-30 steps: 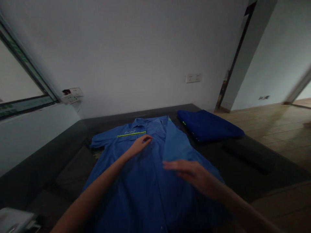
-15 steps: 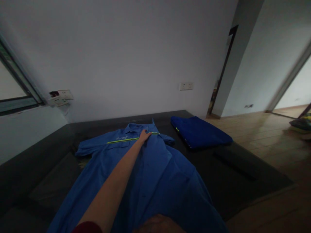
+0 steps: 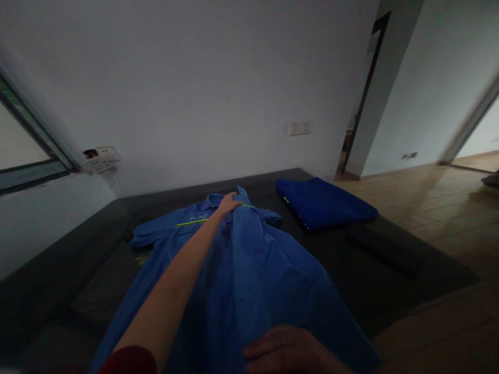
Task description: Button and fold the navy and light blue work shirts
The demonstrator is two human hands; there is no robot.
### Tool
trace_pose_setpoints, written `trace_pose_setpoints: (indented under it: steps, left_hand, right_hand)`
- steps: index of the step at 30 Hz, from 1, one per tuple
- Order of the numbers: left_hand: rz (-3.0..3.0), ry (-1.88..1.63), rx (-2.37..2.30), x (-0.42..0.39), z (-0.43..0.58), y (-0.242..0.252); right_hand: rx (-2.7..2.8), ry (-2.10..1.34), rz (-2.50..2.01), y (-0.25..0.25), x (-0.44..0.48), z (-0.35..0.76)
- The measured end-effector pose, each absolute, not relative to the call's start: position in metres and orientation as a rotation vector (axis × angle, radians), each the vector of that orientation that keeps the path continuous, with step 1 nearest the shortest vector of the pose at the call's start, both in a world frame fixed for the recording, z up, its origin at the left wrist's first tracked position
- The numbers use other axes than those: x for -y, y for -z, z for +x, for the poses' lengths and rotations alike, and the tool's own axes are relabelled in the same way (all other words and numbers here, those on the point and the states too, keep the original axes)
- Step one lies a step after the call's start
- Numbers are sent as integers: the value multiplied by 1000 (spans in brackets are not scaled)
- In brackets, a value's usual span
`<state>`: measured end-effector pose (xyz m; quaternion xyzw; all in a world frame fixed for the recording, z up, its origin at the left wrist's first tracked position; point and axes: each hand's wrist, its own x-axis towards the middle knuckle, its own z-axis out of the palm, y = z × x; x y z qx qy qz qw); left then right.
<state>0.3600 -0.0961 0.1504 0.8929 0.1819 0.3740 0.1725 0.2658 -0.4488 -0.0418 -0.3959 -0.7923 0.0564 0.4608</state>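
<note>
A blue work shirt (image 3: 268, 270) with a yellow-green chest stripe and light lettering lies spread on a dark surface, its collar away from me. My left hand (image 3: 230, 202) is closed on the front edge of the shirt's right-hand panel, just below the collar, lifting it a little. Down at the bottom of the view, my right hand (image 3: 283, 349) grips the same edge nearer the hem. That hand is dim, with its fingers curled at the cloth. Between the two hands the edge runs nearly straight.
A folded darker-blue garment (image 3: 325, 202) lies on the dark tabletop (image 3: 436, 270) to the right of the shirt. Near it is a black oblong thing (image 3: 382, 254). A pale wall (image 3: 218, 98) with a socket plate (image 3: 300, 128) stands behind, a window (image 3: 31, 135) on the left.
The right-hand front panel has been raised and drawn to the right, its collar tip standing up. My right hand has come further into view, moving up and right. The camera view has shifted slightly.
</note>
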Motion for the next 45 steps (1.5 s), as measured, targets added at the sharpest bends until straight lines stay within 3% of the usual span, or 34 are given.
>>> trace_pose_setpoints:
  steps: [7,15,21,24,27,34,45]
  left_hand:
    - [2742,-1138,-724,84,319,-106]
    - [2837,-1137,-731,82,307,-57]
    - [2875,-1190,-588,82,306,-56]
    - [2945,-1185,-541,80,307,-56]
    - [3017,-1163,-501,77,310,-55]
    - [3002,-1171,-422,70,316,-50]
    - [2666,-1183,-668,59,350,-90]
  right_hand:
    - [2121,-326,-1176,51,452,268]
    - [1730,51,-1472,-32,493,314]
    - [1480,396,-1853,-89,412,419]
    - [1238,550,-2252,-91,360,460]
    - [1146,592,-2361,-83,322,478]
    - [1153,739,-2399,-84,292,490]
    - [1108,997,-2191,-156,315,541]
